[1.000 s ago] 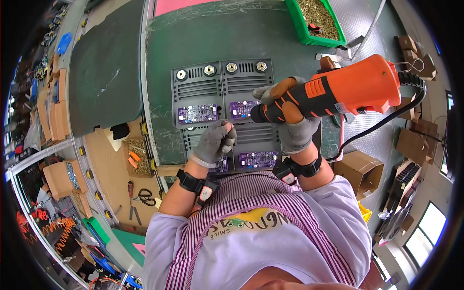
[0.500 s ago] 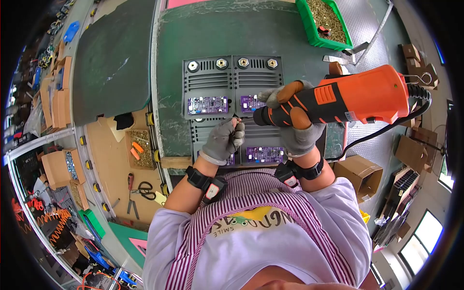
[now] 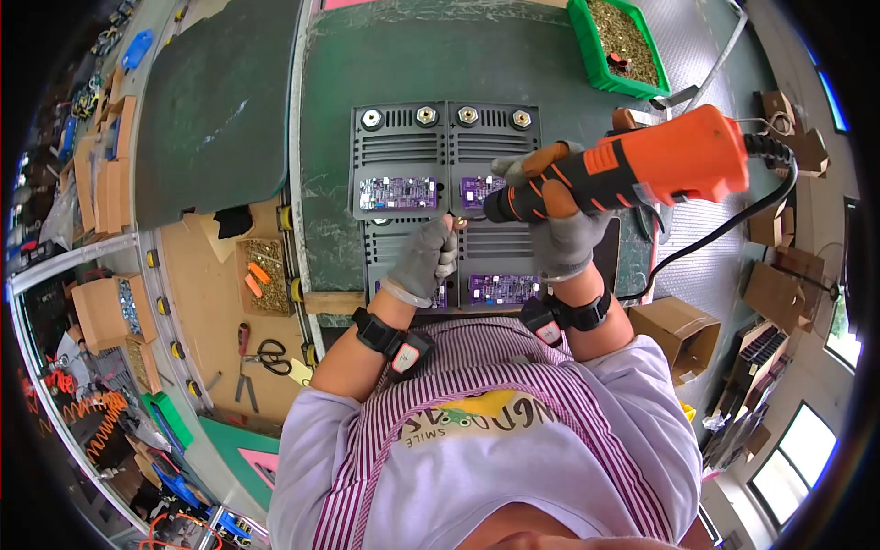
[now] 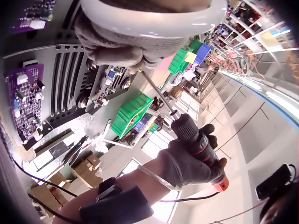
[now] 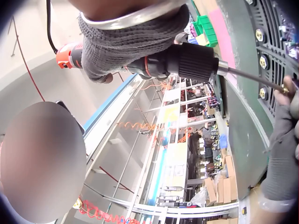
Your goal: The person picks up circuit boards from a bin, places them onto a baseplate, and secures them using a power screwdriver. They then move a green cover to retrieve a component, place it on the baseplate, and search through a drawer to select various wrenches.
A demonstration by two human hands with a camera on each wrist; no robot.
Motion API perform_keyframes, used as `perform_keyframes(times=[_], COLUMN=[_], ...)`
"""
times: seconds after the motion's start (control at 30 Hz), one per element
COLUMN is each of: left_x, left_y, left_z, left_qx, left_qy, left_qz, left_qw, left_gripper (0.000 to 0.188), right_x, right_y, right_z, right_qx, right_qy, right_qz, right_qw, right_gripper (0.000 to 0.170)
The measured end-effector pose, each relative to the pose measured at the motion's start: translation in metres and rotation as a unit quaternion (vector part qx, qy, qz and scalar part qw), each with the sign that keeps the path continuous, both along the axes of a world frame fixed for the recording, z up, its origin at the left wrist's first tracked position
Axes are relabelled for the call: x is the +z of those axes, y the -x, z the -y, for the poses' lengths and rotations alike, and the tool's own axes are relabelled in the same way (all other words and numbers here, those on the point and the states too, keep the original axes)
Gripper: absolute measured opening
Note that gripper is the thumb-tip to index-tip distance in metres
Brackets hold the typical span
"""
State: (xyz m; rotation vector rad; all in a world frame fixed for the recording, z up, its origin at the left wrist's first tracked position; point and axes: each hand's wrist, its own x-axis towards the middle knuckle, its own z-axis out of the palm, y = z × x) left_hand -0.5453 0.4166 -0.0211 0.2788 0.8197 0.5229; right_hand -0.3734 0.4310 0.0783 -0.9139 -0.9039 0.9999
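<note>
My gloved right hand (image 3: 570, 240) grips an orange and black electric screwdriver (image 3: 678, 163) by its dark front part, its nose pointing left. A long steel bit (image 5: 254, 77) runs from its chuck to my left hand. The gloved left hand (image 3: 427, 258) pinches a small brass screw (image 5: 285, 90) between thumb and finger, at the bit's tip. Below the hands lie grey slotted panels (image 3: 399, 156) carrying purple circuit boards (image 3: 398, 193). Brass hex fittings (image 3: 427, 115) stand along the far edge of the panels. The left hand partly covers a nearer board.
A green bin (image 3: 632, 55) of small brass pieces stands at the table's far right. The screwdriver's black cable (image 3: 715, 243) loops down on the right. To the left, scissors (image 3: 273, 357) and a cardboard box of screws (image 3: 261, 275) lie on a lower brown surface.
My left hand has come up to the screwdriver's nose, and the brass screw now shows at its fingertips by the bit. The right hand keeps hold of the screwdriver. The head view has shifted slightly.
</note>
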Motion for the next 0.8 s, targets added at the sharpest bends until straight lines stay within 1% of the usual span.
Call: perform_keyframes(times=[0.07,0.1,0.13,0.2,0.23,0.33,0.53,0.6,0.7,0.8], left_x=[-0.010,-0.011,-0.006,-0.002,-0.004,-0.008,-0.012,-0.013,-0.018,-0.022], left_y=[0.005,0.007,0.006,0.005,0.007,0.011,0.015,0.016,0.011,0.001], left_z=[-0.004,-0.001,0.000,0.002,0.002,0.002,0.001,0.000,-0.001,-0.003], left_qx=[0.025,0.056,0.069,0.095,0.089,0.071,0.054,0.037,0.031,0.062], left_qy=[0.054,0.080,0.079,0.079,0.079,0.077,0.060,0.038,0.038,0.057], left_qz=[-0.003,-0.027,-0.039,-0.063,-0.047,-0.010,0.008,-0.004,0.003,0.008], left_qw=[0.998,0.995,0.994,0.990,0.992,0.994,0.997,0.999,0.999,0.996], left_gripper=[0.025,0.018,0.016,0.011,0.010,0.009,0.009,0.010,0.015,0.020], right_x=[-0.016,-0.018,-0.018,-0.028,-0.031,-0.026,-0.029,-0.031,-0.030,-0.021], right_y=[-0.006,-0.006,-0.004,-0.003,-0.003,0.009,0.011,0.012,0.010,0.012], right_z=[-0.011,-0.013,-0.015,-0.022,-0.024,-0.028,-0.027,-0.026,-0.023,-0.020], right_qx=[-0.001,-0.017,-0.033,-0.033,-0.029,-0.071,-0.055,-0.050,-0.035,-0.039], right_qy=[-0.012,0.001,0.014,0.022,0.022,0.031,0.019,0.008,0.013,0.009], right_qz=[0.101,0.120,0.139,0.136,0.151,0.066,0.141,0.120,0.084,0.035], right_qw=[0.995,0.993,0.990,0.990,0.988,0.995,0.988,0.992,0.996,0.999], right_gripper=[0.035,0.036,0.037,0.038,0.040,0.013,0.015,0.015,0.017,0.020])
